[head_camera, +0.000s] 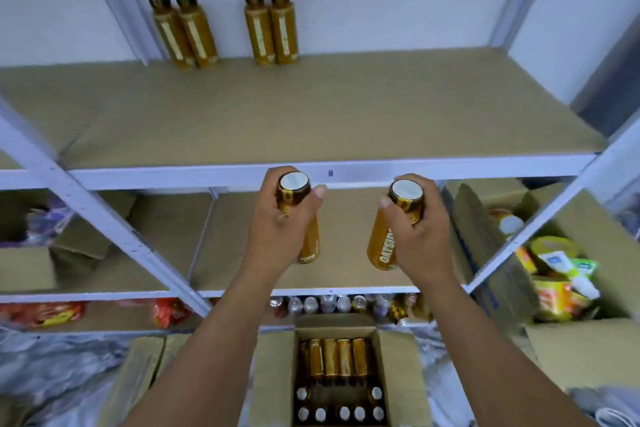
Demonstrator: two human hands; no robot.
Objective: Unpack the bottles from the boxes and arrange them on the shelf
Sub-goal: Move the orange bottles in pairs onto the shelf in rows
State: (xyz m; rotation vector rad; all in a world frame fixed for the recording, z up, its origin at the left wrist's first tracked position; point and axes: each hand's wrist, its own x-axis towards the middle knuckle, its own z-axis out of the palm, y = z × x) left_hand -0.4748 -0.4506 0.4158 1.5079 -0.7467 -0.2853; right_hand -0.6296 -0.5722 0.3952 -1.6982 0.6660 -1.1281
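My left hand (277, 229) grips an amber bottle with a white cap (294, 184) just below the front rail of the upper shelf (311, 121). My right hand (420, 236) grips a second amber bottle (386, 246) at the same height. Both bottles are upright, caps toward me. Several matching bottles stand in two pairs at the back of that shelf, one pair (183, 31) to the left and the other pair (272, 28) near the middle. Below my arms an open cardboard box (341, 378) holds several more bottles, with gaps in its rows.
White metal uprights and a diagonal brace (104, 218) frame the shelving. A large open carton of mixed packets (554, 270) sits on the right. A box (24, 267) is on the middle shelf at left. Cans and red packets line the lowest shelf (329, 303).
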